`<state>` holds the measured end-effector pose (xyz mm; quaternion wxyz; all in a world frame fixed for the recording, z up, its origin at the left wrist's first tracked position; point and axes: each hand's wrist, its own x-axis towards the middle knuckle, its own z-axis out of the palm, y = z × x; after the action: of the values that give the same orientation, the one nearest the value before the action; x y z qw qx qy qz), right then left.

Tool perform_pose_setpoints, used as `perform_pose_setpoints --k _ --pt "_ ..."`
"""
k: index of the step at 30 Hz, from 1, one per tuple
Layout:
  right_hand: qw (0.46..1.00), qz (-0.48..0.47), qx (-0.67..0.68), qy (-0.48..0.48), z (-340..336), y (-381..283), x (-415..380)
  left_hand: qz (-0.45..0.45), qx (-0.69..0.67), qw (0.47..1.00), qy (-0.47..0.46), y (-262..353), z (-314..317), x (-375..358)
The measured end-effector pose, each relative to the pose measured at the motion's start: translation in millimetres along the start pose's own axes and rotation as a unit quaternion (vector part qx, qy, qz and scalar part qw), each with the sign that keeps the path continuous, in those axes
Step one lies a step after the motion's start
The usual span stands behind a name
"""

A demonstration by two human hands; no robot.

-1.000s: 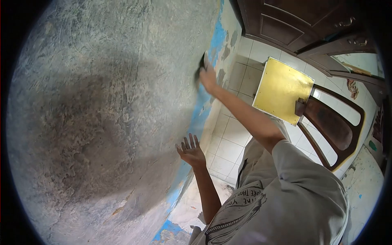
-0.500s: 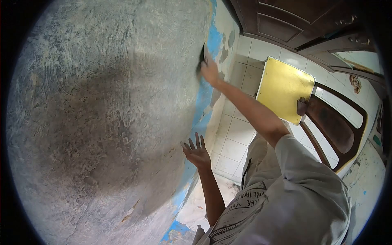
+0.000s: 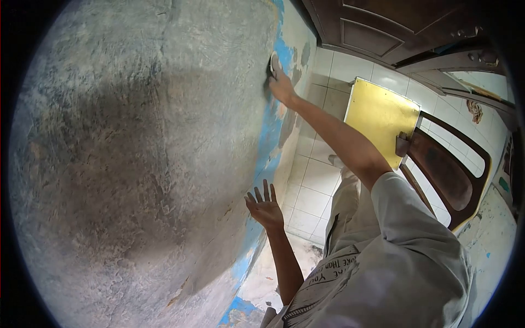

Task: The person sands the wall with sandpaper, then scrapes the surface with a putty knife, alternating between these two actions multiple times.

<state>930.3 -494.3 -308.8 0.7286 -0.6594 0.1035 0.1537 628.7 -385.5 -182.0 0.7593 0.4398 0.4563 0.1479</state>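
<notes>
My right hand (image 3: 281, 86) reaches up to the rough grey plaster wall (image 3: 164, 136), its fingers closed on a small, flat, pale-edged pad (image 3: 273, 62). That pad lies against the wall beside a strip of flaking blue paint (image 3: 269, 128), and most of it is hidden by the fingers. Lower down, my left hand (image 3: 266, 212) is held with the palm turned up and the fingers spread. It holds nothing and overlaps the lower part of the blue strip in this view.
A dark wooden chair (image 3: 445, 164) with a yellow board (image 3: 377, 117) at its seat stands to the right on white floor tiles (image 3: 320, 177). A small dark scraper-like piece (image 3: 403, 144) rests at the board's edge. Dark wooden cabinet doors (image 3: 377, 33) run along the top.
My right hand, blurred before, is now sharper and slightly shifted along the wall, with the pad's pale edge showing. The left hand stays nearly in place. A foot now shows below the board.
</notes>
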Motion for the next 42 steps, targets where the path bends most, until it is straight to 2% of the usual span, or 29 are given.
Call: perform_pose_setpoints --k 2,3,4,6,8,9,11,14,15,16,18,19,21,23,27,30,32,33,35,36,37,39,41,42 --pt "0.993 -0.088 -0.073 0.032 16 28 -8 -0.011 -0.012 1.0 0.01 -5 -2 1" --pt "0.996 -0.075 -0.049 -0.008 21 27 -35 -0.018 -0.019 1.0 0.016 -8 -4 2" --pt "0.987 -0.14 -0.083 0.006 34 39 -62 -0.025 -0.026 0.999 0.023 -10 -3 4" --pt "0.971 -0.203 -0.119 0.029 40 43 -71 -0.032 -0.032 0.999 0.027 -11 3 8" --pt "0.972 -0.2 -0.12 0.041 38 42 -58 -0.026 -0.026 0.999 0.019 -11 5 11" --pt "0.997 -0.058 -0.052 -0.022 21 17 -36 -0.016 -0.017 1.0 0.008 -8 8 12" --pt "0.999 0.012 -0.027 -0.027 -8 -14 18 -0.001 0.001 1.0 -0.008 -2 7 13" --pt "0.997 -0.059 -0.039 0.04 0 -6 27 0.001 0.008 1.0 -0.021 -3 11 15" --pt "0.996 -0.04 -0.077 0.007 1 -6 9 -0.003 0.002 1.0 -0.016 -5 11 16" --pt "0.978 -0.16 -0.123 0.056 17 16 -10 -0.006 -0.004 1.0 -0.012 -7 14 19" --pt "0.966 -0.217 -0.135 0.036 30 35 -40 -0.014 -0.013 1.0 0.002 -9 21 21" --pt "0.982 -0.156 -0.104 -0.03 25 30 -52 -0.019 -0.017 1.0 0.009 -10 24 21" --pt "0.991 -0.052 -0.067 -0.102 6 14 -42 -0.01 -0.019 1.0 -0.007 -10 29 21" --pt "0.995 -0.017 -0.069 -0.071 -24 -11 15 -0.004 -0.018 1.0 -0.015 -8 28 21" --pt "0.99 -0.101 -0.09 0.043 -26 2 69 -0.013 -0.017 1.0 -0.008 -17 22 20" --pt "0.977 -0.181 -0.114 0.01 8 37 -3 -0.031 -0.016 0.999 0.008 -22 30 16" --pt "0.972 -0.184 -0.147 -0.012 17 32 -40 -0.038 -0.016 0.999 0.015 -23 35 16" --pt "0.98 -0.127 -0.143 -0.052 14 26 -47 -0.037 -0.016 0.999 0.016 -22 37 19" --pt "0.993 -0.036 -0.078 -0.078 4 9 -33 -0.023 -0.015 1.0 0.008 -17 34 22" --pt "0.998 -0.003 -0.019 -0.064 -7 4 1 -0.011 -0.015 1.0 -0.001 -15 33 25" --pt "0.996 0.018 -0.056 -0.068 -20 6 38 0.002 -0.015 1.0 -0.011 -13 31 25" --pt "0.988 0.004 -0.138 -0.071 -35 -2 63 0.003 -0.034 0.999 0.003 -12 24 26" --pt "0.989 -0.113 -0.096 -0.027 -14 27 38 0.002 -0.056 0.998 0.012 -10 24 29" --pt "0.99 -0.102 -0.077 -0.054 -11 22 19 0.002 -0.059 0.998 0.001 -9 23 30"
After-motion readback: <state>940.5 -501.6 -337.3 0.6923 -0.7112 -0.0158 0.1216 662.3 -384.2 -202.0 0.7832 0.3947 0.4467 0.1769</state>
